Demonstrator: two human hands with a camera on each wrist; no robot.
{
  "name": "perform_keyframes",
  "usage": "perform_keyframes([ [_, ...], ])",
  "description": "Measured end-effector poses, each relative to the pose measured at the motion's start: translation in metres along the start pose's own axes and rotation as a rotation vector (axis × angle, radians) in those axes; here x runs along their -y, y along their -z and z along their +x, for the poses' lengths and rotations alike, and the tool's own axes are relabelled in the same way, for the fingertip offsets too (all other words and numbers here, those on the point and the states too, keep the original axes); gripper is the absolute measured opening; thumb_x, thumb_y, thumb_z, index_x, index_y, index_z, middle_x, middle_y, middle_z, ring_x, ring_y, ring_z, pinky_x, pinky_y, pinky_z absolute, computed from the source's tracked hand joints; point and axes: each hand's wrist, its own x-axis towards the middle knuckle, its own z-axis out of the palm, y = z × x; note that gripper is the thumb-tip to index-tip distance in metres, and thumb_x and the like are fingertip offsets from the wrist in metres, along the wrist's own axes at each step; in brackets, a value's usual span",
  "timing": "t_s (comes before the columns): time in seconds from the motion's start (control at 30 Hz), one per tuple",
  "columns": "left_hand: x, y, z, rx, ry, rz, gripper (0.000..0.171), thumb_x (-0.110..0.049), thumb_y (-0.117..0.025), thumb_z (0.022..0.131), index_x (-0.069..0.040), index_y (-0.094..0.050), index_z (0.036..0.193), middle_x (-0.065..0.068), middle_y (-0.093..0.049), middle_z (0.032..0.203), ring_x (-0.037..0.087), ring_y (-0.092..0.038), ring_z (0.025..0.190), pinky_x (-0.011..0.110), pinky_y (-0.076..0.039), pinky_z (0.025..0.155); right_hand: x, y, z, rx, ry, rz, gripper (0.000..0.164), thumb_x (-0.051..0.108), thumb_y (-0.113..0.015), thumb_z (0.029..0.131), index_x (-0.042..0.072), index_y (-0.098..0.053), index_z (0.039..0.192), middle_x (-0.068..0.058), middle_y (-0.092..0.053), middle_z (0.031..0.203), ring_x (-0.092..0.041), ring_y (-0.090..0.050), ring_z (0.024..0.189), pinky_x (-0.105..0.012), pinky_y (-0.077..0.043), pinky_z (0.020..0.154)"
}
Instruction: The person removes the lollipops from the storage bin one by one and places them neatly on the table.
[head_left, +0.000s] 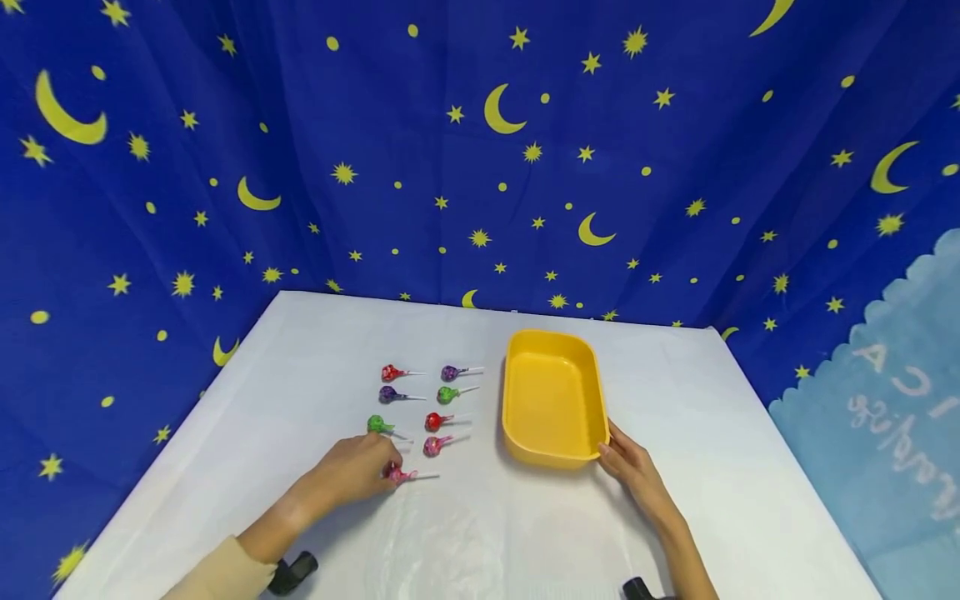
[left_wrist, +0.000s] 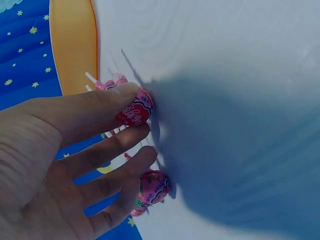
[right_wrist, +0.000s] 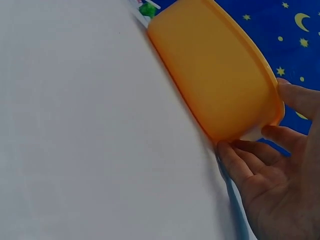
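Observation:
My left hand (head_left: pixel 358 468) pinches the head of a pink lollipop (head_left: pixel 401 476) between thumb and index finger, low over the white table. Its white stick points right. In the left wrist view the pinched pink-and-red lollipop (left_wrist: pixel 136 111) shows its wrapper, and a second pink lollipop (left_wrist: pixel 154 188) lies past the other fingers. At the near right corner of a yellow tray (head_left: pixel 553 460), my right hand (head_left: pixel 633 468) grips the wall and rim. The right wrist view has the tray (right_wrist: pixel 215 75) from its side, with that hand's fingers round the corner. The inside of the tray is bare.
Several wrapped lollipops lie in two columns left of the tray, among them a red one (head_left: pixel 389 373), a purple one (head_left: pixel 388 394) and a green one (head_left: pixel 378 424). A blue curtain (head_left: pixel 420 100) with moons and stars hangs behind the white table (head_left: pixel 697 400).

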Motion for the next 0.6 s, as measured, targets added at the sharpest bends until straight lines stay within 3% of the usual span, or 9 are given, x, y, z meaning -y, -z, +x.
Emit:
perform_keyframes([
  [0.1,-0.001,0.001,0.0,0.002,0.006,0.007,0.013,-0.018,-0.083,0.074,-0.018,-0.07,0.073,-0.011,-0.056,0.065,0.008,-0.046,0.061,0.029,-0.039,0.055,0.002,0.0,-0.001,0.004,0.007,0.004,0.057,0.009,-0.046,0.102,-0.008,-0.02,0.15,-0.041,-0.04,0.139,0.002,-0.058,0.113,-0.016,-0.048,0.09],
  [0.33,0.003,-0.007,-0.002,-0.006,0.023,-0.075,0.016,-0.019,-0.083,0.075,-0.015,-0.077,0.089,-0.011,-0.048,0.061,0.007,-0.039,0.058,0.025,-0.032,0.05,0.001,0.001,-0.005,0.011,0.007,-0.008,0.057,0.008,-0.046,0.102,-0.008,-0.021,0.15,-0.039,-0.041,0.139,0.001,-0.057,0.114,-0.015,-0.048,0.09],
  [0.4,0.004,-0.011,-0.008,-0.026,0.057,-0.094,0.02,-0.021,-0.083,0.074,-0.015,-0.077,0.092,-0.01,-0.056,0.067,0.007,-0.045,0.061,0.026,-0.036,0.052,-0.002,0.0,-0.007,0.015,-0.004,-0.01,0.058,0.009,-0.048,0.102,-0.007,-0.022,0.15,-0.036,-0.039,0.143,0.003,-0.056,0.116,-0.015,-0.047,0.091],
  [0.5,0.002,-0.017,-0.019,-0.053,0.111,-0.115,0.026,-0.025,-0.084,0.074,-0.014,-0.076,0.097,-0.005,-0.067,0.084,0.015,-0.06,0.077,0.034,-0.05,0.064,-0.006,-0.002,-0.01,0.006,-0.009,-0.032,0.058,0.01,-0.051,0.101,-0.006,-0.026,0.15,-0.032,-0.038,0.146,0.004,-0.054,0.119,-0.015,-0.047,0.092],
  [0.6,-0.002,-0.02,-0.029,-0.086,0.145,-0.122,0.031,-0.029,-0.083,0.074,-0.014,-0.075,0.1,-0.001,-0.07,0.1,0.025,-0.065,0.099,0.046,-0.053,0.082,-0.004,-0.003,-0.013,-0.061,0.044,-0.109,0.055,0.009,-0.054,0.099,-0.006,-0.033,0.147,-0.031,-0.045,0.141,0.003,-0.056,0.117,-0.014,-0.047,0.091],
])
